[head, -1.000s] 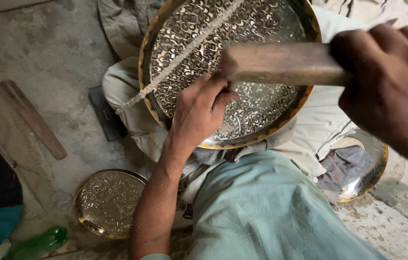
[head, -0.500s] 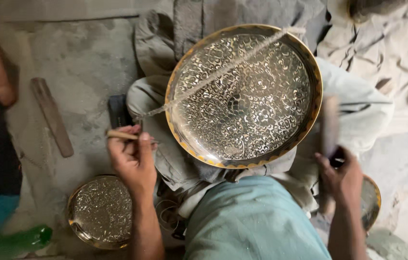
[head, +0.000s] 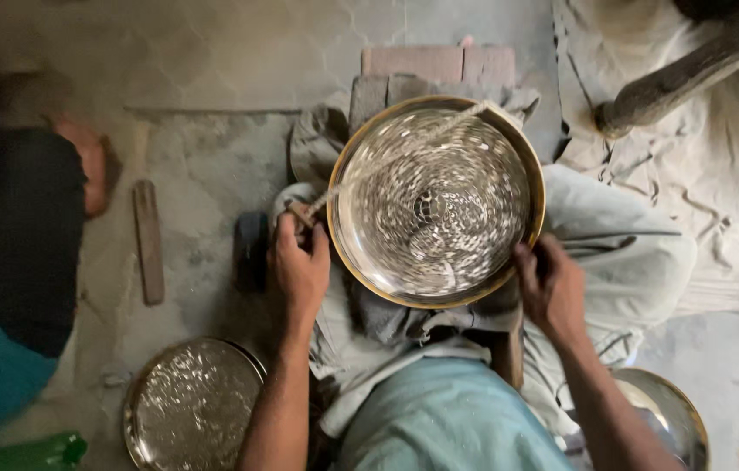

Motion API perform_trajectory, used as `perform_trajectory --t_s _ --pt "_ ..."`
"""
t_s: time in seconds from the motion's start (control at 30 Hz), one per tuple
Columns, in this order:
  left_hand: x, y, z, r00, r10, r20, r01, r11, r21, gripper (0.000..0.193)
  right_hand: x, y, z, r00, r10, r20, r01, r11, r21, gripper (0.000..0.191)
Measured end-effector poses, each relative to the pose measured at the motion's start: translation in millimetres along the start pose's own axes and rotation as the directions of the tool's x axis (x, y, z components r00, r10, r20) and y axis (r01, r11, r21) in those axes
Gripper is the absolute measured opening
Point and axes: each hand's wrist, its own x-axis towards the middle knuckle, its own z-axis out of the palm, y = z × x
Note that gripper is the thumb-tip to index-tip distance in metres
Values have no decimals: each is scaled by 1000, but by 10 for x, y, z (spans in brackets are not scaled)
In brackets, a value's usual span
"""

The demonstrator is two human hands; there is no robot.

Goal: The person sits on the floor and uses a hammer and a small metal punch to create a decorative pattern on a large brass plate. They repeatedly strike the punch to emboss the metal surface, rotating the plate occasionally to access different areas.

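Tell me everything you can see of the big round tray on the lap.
The engraved metal tray is round and silvery, with a brass-coloured rim and motion-blurred patterning. It lies face up on cloth over the person's lap. A cord crosses its upper left. The left hand and right hand sit at its edges.

Glossy engraved brass tray (head: 436, 202), matt cloth (head: 613, 253), rough wooden slat (head: 149, 242)
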Motion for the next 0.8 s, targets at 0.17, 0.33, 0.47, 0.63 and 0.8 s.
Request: perform_trajectory --t_s 0.17,0.33,0.47,0.63,0.8 --pt "-117 105 -89 993 -109 45 105 991 87 30 539 -99 -225 947 -304 -102 306 952 7 24" --pt "-177 148 -19 999 -25 36 23 999 43 34 585 -116 -279 975 -119 -186 145 980 136 38" --pt "-377 98 54 978 -210 -11 202 950 -237 41 307 -148 -71 948 -15 -317 61 989 135 110" --pt "-739 3 76 908 -419 19 414 890 -192 47 263 -39 93 947 -217 -235 148 948 -281 149" --pt "-1009 -78 -36 913 -406 -35 397 905 -152 44 472 206 -6 945 -25 -326 85 982 170 122"
